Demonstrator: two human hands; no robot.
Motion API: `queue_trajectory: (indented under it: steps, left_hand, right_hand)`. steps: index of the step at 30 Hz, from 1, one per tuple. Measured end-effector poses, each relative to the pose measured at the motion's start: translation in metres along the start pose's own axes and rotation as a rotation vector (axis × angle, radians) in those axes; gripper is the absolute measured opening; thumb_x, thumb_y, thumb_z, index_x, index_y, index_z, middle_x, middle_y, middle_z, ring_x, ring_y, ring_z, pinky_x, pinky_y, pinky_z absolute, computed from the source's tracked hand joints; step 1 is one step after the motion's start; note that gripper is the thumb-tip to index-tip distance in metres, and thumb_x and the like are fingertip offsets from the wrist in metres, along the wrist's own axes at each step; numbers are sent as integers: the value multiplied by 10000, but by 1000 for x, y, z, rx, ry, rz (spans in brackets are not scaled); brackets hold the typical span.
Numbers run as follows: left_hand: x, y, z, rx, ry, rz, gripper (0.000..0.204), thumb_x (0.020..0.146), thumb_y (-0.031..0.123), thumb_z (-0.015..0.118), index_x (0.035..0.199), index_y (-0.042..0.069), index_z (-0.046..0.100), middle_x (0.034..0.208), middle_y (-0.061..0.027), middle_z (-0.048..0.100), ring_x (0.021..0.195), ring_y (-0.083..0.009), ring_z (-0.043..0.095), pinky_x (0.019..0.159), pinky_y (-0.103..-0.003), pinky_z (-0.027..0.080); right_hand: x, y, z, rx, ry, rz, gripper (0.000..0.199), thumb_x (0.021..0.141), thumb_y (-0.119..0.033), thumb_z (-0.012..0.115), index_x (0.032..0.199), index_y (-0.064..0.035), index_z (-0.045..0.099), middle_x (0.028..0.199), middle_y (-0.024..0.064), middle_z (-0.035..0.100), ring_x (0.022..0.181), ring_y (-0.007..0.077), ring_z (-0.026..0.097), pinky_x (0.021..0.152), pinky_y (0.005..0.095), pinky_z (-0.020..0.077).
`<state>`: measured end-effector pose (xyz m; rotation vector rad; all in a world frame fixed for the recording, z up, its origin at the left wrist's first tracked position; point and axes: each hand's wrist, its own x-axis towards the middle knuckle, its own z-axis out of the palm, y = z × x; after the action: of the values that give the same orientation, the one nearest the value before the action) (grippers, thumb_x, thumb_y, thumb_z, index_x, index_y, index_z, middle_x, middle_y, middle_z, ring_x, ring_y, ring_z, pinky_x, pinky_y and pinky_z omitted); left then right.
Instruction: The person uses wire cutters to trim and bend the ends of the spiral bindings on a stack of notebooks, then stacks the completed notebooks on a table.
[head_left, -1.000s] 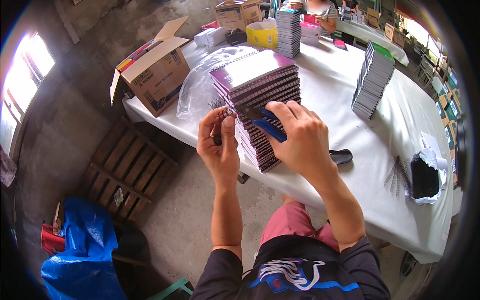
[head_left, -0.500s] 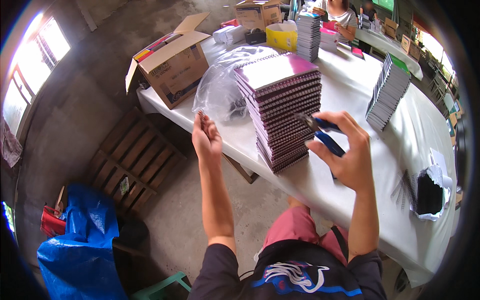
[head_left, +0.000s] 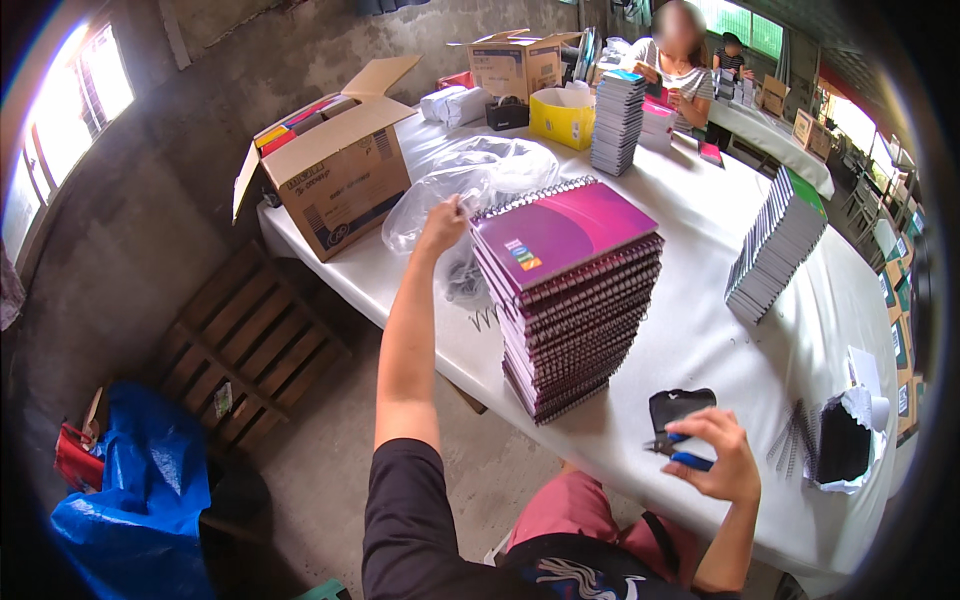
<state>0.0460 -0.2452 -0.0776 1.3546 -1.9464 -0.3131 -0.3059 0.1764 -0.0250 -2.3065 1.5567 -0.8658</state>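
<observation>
A tall stack of purple spiral notebooks (head_left: 565, 235) stands on the white-covered table in front of me. My left hand (head_left: 446, 222) reaches past the stack's left side over a clear plastic bag (head_left: 480, 165). Its fingers are closed, and what they hold, if anything, is too small to make out. A short piece of wire coil (head_left: 485, 319) shows below that hand, by the stack. My right hand (head_left: 722, 455) grips blue-handled wire cutters (head_left: 692, 461) low over the table, beside a small black pouch (head_left: 682, 404).
An open cardboard box (head_left: 345, 175) sits at the left table edge. Farther back are a yellow box (head_left: 562, 118) and another notebook stack (head_left: 617, 122). A leaning green-topped stack (head_left: 775, 245) and loose black coils (head_left: 795, 440) lie right. A person (head_left: 683, 70) works across the table.
My left hand has moved forward over the plastic bag beside the stack. My right hand has lowered the cutters from the stack's side toward the near table edge. The view has shifted.
</observation>
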Motion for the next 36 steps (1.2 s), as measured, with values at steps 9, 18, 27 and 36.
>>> queue_trajectory:
  steps: [9, 18, 27, 36]
  left_hand:
    - [36, -37, -6, -261, -94, -318, 536, 699, 200, 650, 1195, 20, 557, 1053, -201, 637, 979, -281, 616, 866, -319, 448]
    - [-115, 155, -98, -866, 619, 85, 314, 833, 92, 494, 1131, 7, 544, 921, -66, 556, 703, -85, 518, 557, -192, 404]
    - [-230, 240, -76, -611, 576, 322, 344, 695, 14, 765, 1016, 17, 643, 920, -67, 640, 768, -87, 576, 571, -185, 469]
    - [-236, 238, -78, -669, 550, 303, 273, 761, -71, 669, 1023, -6, 632, 979, -81, 623, 877, -116, 598, 727, -241, 535]
  right_hand:
    - [-4, 3, 15, 173, -99, 48, 435, 628, -324, 803, 976, -101, 667, 886, 48, 639, 857, 223, 588, 793, 328, 395]
    - [47, -46, 11, 108, 376, 10, 448, 619, -208, 799, 1018, -77, 641, 904, 89, 597, 847, 258, 563, 791, 365, 413]
    - [91, -91, 12, -122, 505, -173, 474, 666, -201, 753, 1109, -122, 604, 966, 43, 568, 899, 229, 536, 841, 368, 355]
    - [101, -94, 24, -77, 504, -156, 451, 699, -249, 735, 1109, -130, 591, 985, 45, 578, 943, 229, 538, 824, 392, 347]
